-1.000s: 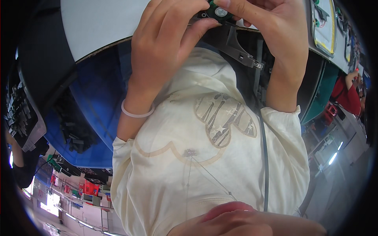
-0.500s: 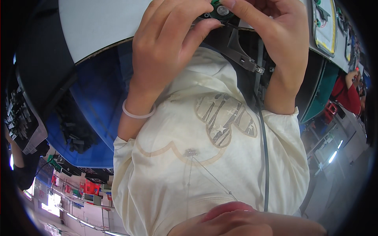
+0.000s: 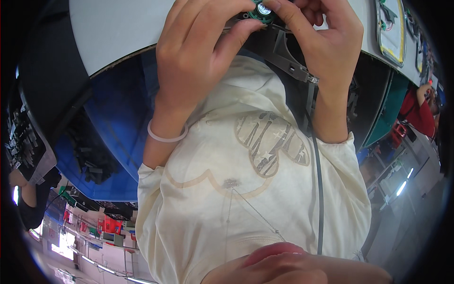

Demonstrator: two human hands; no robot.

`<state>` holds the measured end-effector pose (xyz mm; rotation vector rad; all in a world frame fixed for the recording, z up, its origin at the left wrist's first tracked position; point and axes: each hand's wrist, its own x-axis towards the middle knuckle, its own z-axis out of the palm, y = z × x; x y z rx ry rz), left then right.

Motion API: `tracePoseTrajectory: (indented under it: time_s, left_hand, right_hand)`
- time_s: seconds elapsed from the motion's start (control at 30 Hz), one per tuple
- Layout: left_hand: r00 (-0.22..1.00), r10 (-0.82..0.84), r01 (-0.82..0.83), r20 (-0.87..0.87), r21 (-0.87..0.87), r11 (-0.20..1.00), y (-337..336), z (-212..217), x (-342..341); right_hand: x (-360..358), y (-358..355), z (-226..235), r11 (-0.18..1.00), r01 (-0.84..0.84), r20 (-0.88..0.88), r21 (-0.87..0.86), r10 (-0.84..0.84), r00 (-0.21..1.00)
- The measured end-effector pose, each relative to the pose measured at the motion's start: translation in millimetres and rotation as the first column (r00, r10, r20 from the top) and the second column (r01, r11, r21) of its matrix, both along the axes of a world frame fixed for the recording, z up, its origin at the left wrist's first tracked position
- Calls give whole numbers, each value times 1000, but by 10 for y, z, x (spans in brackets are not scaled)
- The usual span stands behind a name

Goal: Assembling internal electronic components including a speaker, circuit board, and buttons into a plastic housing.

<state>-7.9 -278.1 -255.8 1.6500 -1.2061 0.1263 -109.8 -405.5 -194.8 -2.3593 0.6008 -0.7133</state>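
At the top edge, a small round green part with a shiny silver centre (image 3: 263,9) sits between my hands, above a dark grey metal fixture (image 3: 288,61). My left hand (image 3: 201,45) pinches its left side, thumb below and index finger above. The thumb of my right hand (image 3: 326,40) presses on the silver centre from the right; its other fingers are curled and partly out of the picture. A dark piece shows beneath the green part, mostly hidden by my fingers.
The white tabletop (image 3: 113,33) curves around me. At right lies a yellow-edged tray (image 3: 391,40) with small green parts. A blue bin (image 3: 118,132) stands left with dark pieces (image 3: 92,158); a teal bin (image 3: 388,111) is right. Nearby are a person's red sleeve (image 3: 418,116) and another's arm (image 3: 29,196).
My right hand and forearm have shifted slightly left and inward. The green part has moved a little up-left, and its silver centre now shines brighter. My left hand has moved slightly left.
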Motion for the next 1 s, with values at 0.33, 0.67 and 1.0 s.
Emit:
tracePoseTrajectory:
  time_s: [0.33, 0.67, 1.0]
  left_hand:
    - [987, 131, -145, 91, 165, 976, -17, 318, -37]
    - [980, 137, -170, 145, 243, 955, 22, 258, -79]
    - [979, 118, -160, 164, 276, 948, -14, 285, -97]
  right_hand:
    - [-57, -213, -20, 978, -37, 37, 205, 30, 999]
    - [68, -286, 21, 955, -141, 23, 261, 140, 990]
    - [76, -338, 195, 922, -58, -60, 383, 87, 994]
